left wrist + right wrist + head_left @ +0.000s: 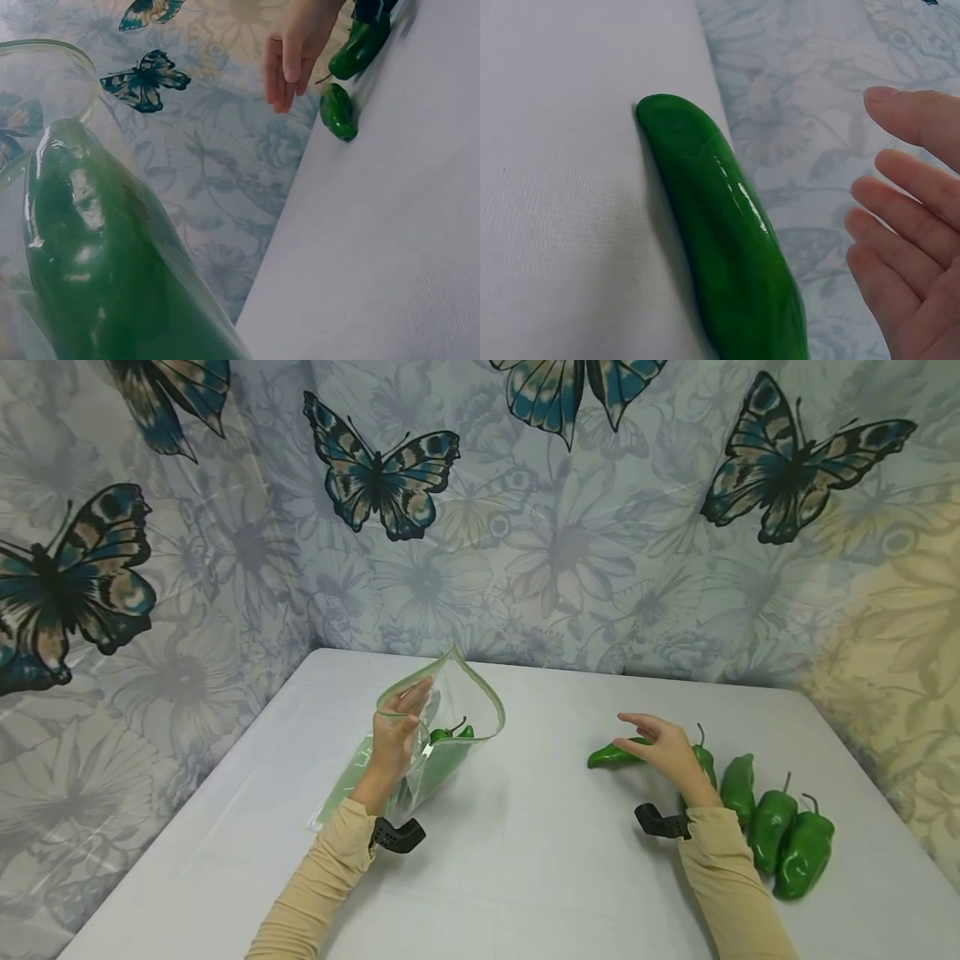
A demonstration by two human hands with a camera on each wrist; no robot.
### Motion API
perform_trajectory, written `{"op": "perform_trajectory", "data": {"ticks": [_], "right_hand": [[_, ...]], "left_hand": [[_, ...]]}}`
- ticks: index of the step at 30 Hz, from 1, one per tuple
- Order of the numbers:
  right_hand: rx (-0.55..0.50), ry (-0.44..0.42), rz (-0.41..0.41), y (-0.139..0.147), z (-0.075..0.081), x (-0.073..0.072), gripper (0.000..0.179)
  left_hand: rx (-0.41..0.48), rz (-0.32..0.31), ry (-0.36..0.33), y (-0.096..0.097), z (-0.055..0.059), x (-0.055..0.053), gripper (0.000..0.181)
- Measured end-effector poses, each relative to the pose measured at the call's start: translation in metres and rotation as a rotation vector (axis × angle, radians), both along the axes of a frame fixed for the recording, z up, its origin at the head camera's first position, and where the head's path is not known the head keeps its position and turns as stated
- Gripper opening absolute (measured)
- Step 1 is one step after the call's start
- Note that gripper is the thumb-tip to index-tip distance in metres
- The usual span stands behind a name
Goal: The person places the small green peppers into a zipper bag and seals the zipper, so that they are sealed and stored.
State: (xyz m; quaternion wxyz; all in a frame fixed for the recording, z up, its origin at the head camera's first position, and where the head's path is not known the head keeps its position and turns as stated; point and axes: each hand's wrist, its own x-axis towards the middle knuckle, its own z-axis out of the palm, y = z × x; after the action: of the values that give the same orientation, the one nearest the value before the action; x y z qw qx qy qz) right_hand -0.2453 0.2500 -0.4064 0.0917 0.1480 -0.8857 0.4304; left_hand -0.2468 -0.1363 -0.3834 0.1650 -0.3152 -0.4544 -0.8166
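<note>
head view: a flowered wall point(570, 585) with printed butterflies point(378, 477) is rising behind a white surface point(525, 860). toward the surface's left, a clear bag point(411, 792) with a green rim is gaping open. the left hand point(393, 733) is reaching up at its mouth; whether it is pinching the rim, i cannot tell. the right hand point(663, 750) is hovering, thumb spread away from the fingers. near it, one green pepper point(611, 756) is lying; four more peppers point(772, 831) are lying further right, and a bagged pepper point(441, 736) is showing through the opening.
</note>
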Motion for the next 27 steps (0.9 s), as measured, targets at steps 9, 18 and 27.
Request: {"op": "perform_trajectory", "data": {"ticks": [9,18,27], "right_hand": [[-0.013,0.014,0.023,-0.013,0.023,0.015,0.045],[0.035,-0.053,-0.007,0.003,-0.002,0.001,0.051],[0.044,-0.077,-0.006,0.005,-0.003,0.003,0.053]], "left_hand": [[-0.022,0.004,-0.022,0.0,-0.001,0.001,0.055],[-0.017,-0.001,-0.025,0.001,-0.001,0.0,0.055],[-0.024,0.011,-0.027,0.0,-0.002,0.001,0.054]]}}
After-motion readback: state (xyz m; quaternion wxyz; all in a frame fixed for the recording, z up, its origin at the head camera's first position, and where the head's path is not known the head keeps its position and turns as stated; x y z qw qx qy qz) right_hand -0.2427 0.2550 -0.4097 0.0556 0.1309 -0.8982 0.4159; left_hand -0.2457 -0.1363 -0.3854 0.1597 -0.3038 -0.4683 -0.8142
